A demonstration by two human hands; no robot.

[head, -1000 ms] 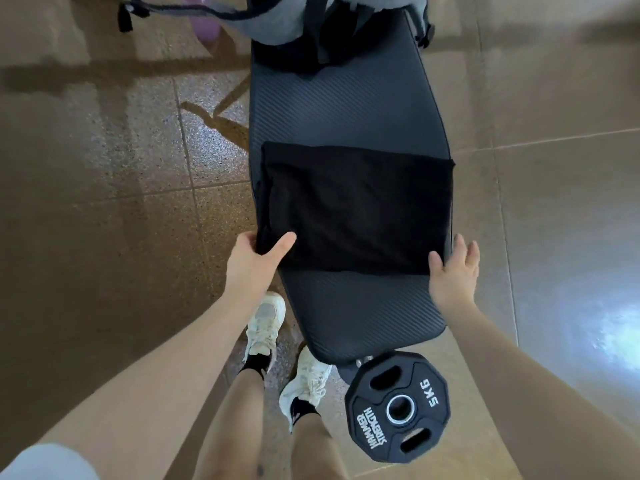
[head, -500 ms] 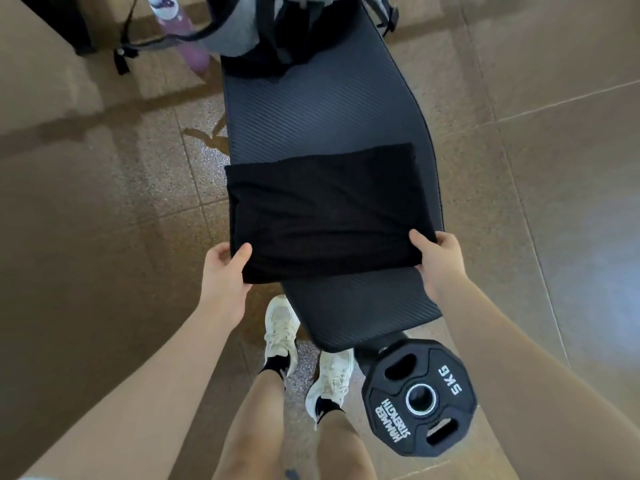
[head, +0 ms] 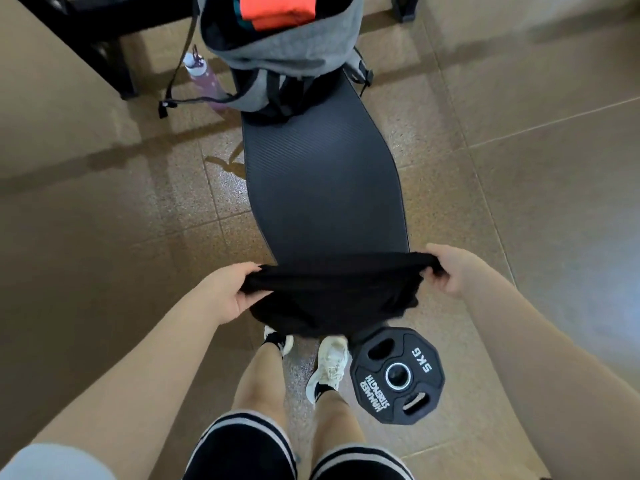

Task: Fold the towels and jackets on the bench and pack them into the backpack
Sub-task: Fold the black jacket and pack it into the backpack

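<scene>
Black folded cloth (head: pixel 332 299), whether towel or jacket I cannot tell, hangs low in the middle of the frame over the near end of the dark ribbed bench (head: pixel 322 188), with the left hand (head: pixel 227 292) gripping its left corner and the right hand (head: pixel 453 271) gripping its right, fingers curled round the fabric. At the top of the frame the grey backpack (head: pixel 294 50) stands open on the bench's far end with something orange (head: pixel 277 8) inside. A black 5 kg weight plate (head: pixel 398 375) lies lower right beside white sneakers (head: pixel 329 362) on the brown tiled floor (head: pixel 104 220), and a purple bottle (head: pixel 204 77) stands upper left of the backpack.

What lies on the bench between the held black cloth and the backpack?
Head view: only bare bench pad between the black cloth and backpack.
</scene>
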